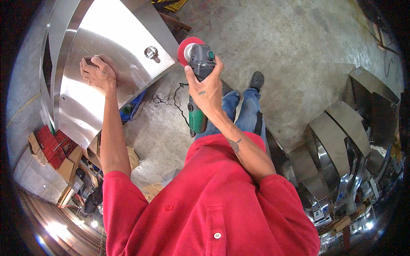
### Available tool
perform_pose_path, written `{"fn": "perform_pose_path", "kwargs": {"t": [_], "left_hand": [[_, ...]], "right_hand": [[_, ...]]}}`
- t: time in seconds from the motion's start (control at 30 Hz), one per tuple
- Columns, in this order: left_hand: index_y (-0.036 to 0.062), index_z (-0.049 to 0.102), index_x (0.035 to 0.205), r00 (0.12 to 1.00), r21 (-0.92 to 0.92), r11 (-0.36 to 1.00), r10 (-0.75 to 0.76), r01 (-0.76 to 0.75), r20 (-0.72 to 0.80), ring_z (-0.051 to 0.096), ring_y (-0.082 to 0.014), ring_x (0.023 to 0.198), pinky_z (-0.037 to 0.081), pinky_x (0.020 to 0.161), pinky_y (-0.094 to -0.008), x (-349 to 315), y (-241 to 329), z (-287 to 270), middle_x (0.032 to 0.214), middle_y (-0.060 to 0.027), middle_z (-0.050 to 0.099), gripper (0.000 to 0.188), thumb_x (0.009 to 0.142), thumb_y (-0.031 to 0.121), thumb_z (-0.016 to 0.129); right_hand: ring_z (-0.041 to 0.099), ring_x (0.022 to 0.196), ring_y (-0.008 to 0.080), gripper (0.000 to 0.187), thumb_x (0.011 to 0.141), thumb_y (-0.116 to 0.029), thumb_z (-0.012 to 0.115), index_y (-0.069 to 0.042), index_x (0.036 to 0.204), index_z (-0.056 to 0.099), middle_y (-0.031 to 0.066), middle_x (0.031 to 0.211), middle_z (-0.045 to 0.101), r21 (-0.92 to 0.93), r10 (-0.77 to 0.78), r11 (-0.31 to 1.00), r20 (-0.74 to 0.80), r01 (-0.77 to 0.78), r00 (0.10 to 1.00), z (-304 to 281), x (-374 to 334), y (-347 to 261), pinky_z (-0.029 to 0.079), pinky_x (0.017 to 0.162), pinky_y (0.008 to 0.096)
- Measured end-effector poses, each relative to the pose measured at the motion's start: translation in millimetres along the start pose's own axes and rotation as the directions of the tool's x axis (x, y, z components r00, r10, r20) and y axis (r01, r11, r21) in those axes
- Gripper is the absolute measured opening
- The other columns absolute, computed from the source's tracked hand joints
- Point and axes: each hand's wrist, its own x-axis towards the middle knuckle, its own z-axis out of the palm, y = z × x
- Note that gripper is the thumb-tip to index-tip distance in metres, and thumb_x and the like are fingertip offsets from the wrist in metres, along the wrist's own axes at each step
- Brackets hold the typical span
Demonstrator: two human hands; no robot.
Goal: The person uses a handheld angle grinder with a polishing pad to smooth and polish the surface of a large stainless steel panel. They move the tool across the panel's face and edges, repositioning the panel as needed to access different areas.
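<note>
My right hand (207, 87) is wrapped round the dark grey and green body of an angle grinder (198, 117). Its red disc (183, 52) stands next to the right corner of a shiny, curved sheet-metal panel (124, 47); whether they touch I cannot tell. On the panel's face rests my left hand (100, 74), fingers curled over a dark patch that could be an object or a reflection. To the right of that hand a round metal fitting (150, 52) sits on the panel. A black cord (177, 100) hangs beside the grinder.
Several curved metal sheets (329, 132) stand on the right. Red boxes (49, 145) and cardboard (70, 168) lie at the lower left. Something blue (136, 106) shows below the panel's edge. My feet (256, 81) are on the concrete floor (299, 47).
</note>
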Motion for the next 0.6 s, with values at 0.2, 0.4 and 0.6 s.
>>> {"fn": "perform_pose_path", "kwargs": {"t": [0.2, 0.4, 0.6], "left_hand": [[0.0021, 0.046, 0.162, 1.000, -0.006, 1.000, -0.002, 0.002, 0.008, 0.034, -0.0409, 0.158, 0.029, 0.128, -0.0570, 0, 0, 0, 0.169, -0.0237, 0.040, 0.078, 0.107, 0.056, 0.038], [-0.0001, 0.048, 0.160, 1.000, -0.019, 1.000, -0.001, 0.001, -0.003, 0.034, -0.0406, 0.158, 0.029, 0.128, -0.0563, 0, 0, 0, 0.168, -0.0246, 0.042, 0.077, 0.107, 0.055, 0.039], [0.0001, 0.049, 0.160, 1.000, 0.006, 1.000, 0.000, 0.000, -0.018, 0.035, -0.0403, 0.157, 0.030, 0.128, -0.0564, 2, -4, 6, 0.167, -0.0235, 0.044, 0.075, 0.108, 0.054, 0.041]], "right_hand": [[0.076, 0.091, 0.0551, 0.093, 0.101, -0.046, 0.076, -0.001, 0.160, 0.021, 0.0348, 0.104, 0.074, -0.117, 0.024, 0.993, -0.070, -0.032, 0.997, 7, 14, 30, 0.059, 0.081, 0.0612], [0.075, 0.086, 0.0548, 0.093, 0.099, -0.045, 0.077, 0.001, 0.159, 0.023, 0.0330, 0.100, 0.075, -0.227, -0.006, 0.974, -0.027, 0.000, 1.000, 8, 40, 62, 0.059, 0.079, 0.0598], [0.074, 0.097, 0.0565, 0.092, 0.099, -0.044, 0.078, 0.001, 0.158, 0.024, 0.0369, 0.111, 0.072, -0.161, 0.030, 0.986, -0.070, -0.040, 0.997, 3, 27, 48, 0.059, 0.085, 0.0599]]}}
